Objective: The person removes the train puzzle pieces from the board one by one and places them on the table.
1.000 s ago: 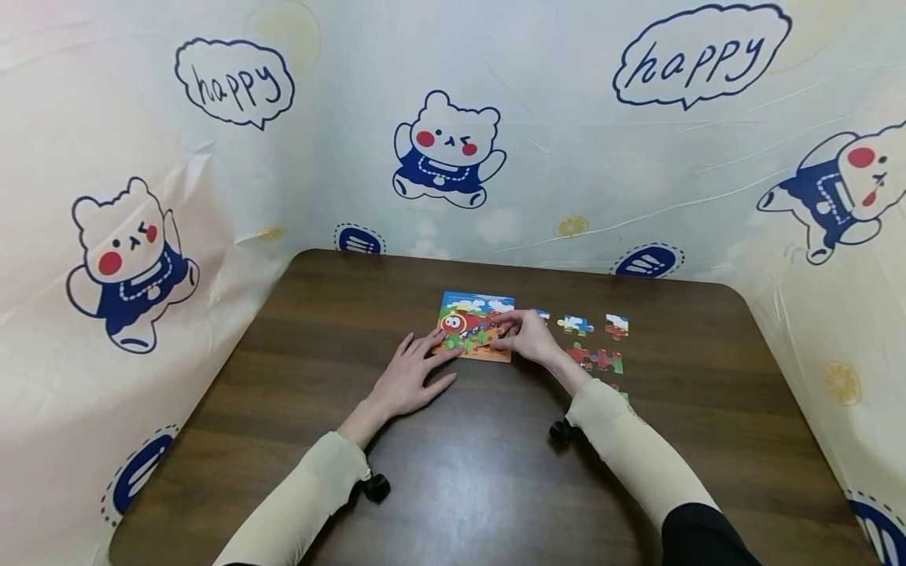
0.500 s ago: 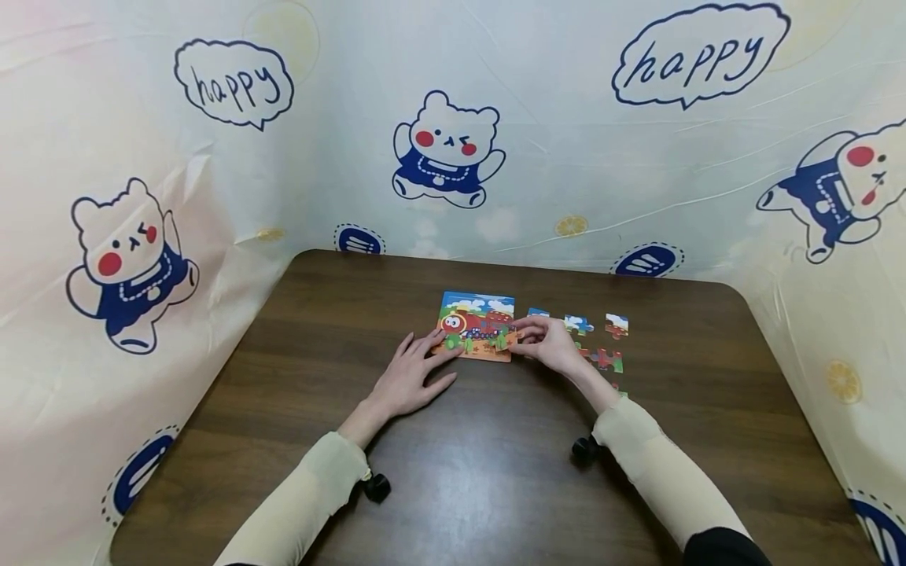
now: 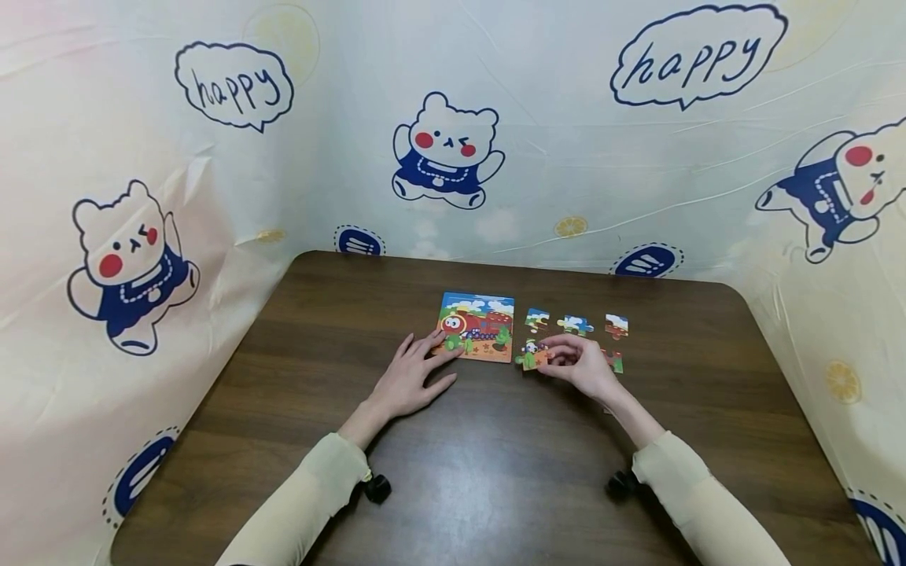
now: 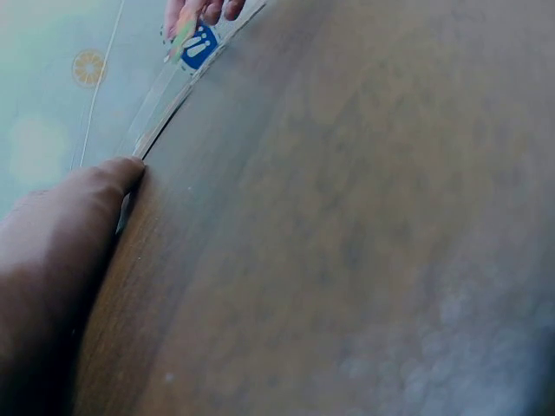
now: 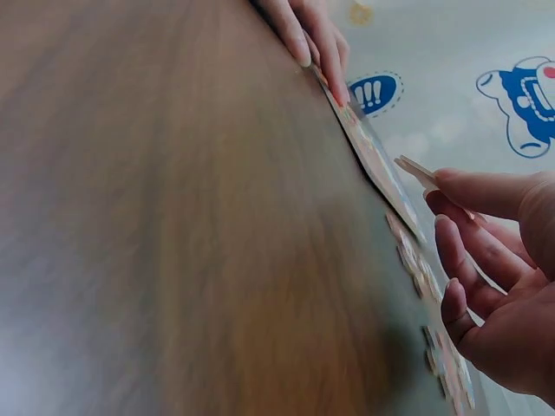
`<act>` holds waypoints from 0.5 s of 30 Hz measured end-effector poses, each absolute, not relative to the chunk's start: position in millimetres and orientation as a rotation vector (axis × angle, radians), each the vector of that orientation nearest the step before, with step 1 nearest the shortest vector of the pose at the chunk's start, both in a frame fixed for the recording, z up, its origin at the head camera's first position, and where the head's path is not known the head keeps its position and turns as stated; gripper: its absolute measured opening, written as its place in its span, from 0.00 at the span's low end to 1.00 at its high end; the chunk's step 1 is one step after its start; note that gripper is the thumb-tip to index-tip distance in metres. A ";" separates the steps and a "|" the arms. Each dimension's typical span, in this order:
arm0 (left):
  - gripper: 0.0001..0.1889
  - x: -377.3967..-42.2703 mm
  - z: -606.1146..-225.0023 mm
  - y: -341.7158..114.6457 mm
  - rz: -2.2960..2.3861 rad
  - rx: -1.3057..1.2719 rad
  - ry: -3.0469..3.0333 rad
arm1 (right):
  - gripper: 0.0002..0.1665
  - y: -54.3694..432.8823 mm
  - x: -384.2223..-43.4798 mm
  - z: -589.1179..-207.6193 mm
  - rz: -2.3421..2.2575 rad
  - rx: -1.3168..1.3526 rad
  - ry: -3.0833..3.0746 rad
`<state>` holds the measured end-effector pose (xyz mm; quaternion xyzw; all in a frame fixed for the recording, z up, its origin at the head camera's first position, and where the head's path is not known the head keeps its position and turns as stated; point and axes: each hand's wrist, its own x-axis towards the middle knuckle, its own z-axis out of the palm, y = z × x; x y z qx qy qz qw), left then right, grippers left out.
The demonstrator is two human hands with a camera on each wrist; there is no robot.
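Observation:
A small square picture puzzle [image 3: 488, 324] lies on the table, showing a red train under a blue sky. My left hand [image 3: 405, 385] rests spread beside it, fingertips touching its lower left edge. To the puzzle's right, my right hand [image 3: 582, 368] pinches an orange and green puzzle piece [image 3: 541, 359] between thumb and fingers. In the right wrist view this piece [image 5: 419, 169] appears edge-on, raised above the table. The right hand [image 5: 512, 260] covers part of the loose pieces below. Only the left thumb [image 4: 78, 225] shows close up in the left wrist view.
Loose puzzle pieces lie right of the puzzle, among them a blue-sky piece [image 3: 576, 324], another sky piece [image 3: 537, 317] and a corner-like piece [image 3: 616, 325]. A brown wooden table [image 3: 453, 487] carries everything. A printed cloth [image 3: 552, 157] stands behind and at both sides.
My right hand has drawn back from over the puzzle toward the right, carrying the pinched piece; loose pieces near the puzzle are uncovered. My left hand stays in place.

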<state>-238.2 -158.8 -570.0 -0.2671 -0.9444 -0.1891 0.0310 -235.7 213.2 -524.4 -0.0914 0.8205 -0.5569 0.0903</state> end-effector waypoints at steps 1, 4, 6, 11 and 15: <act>0.30 -238.1 -570.1 -158.8 -0.580 -0.822 -2.912 | 0.26 216.6 -232.6 -524.7 -1.647 -0.269 2.451; 0.30 -237.9 -570.3 -158.9 -0.575 -0.819 -2.919 | 0.26 226.2 -223.9 -525.5 -1.625 -0.249 2.489; 0.30 -237.9 -570.4 -159.0 -0.573 -0.816 -2.923 | 0.25 231.6 -218.7 -525.5 -1.609 -0.239 2.520; 0.30 -237.9 -570.1 -159.1 -0.579 -0.812 -2.922 | 0.24 242.0 -208.9 -525.6 -1.588 -0.283 2.584; 0.30 -238.0 -570.4 -158.9 -0.582 -0.814 -2.915 | 0.24 248.4 -202.4 -527.9 -1.562 -0.307 2.622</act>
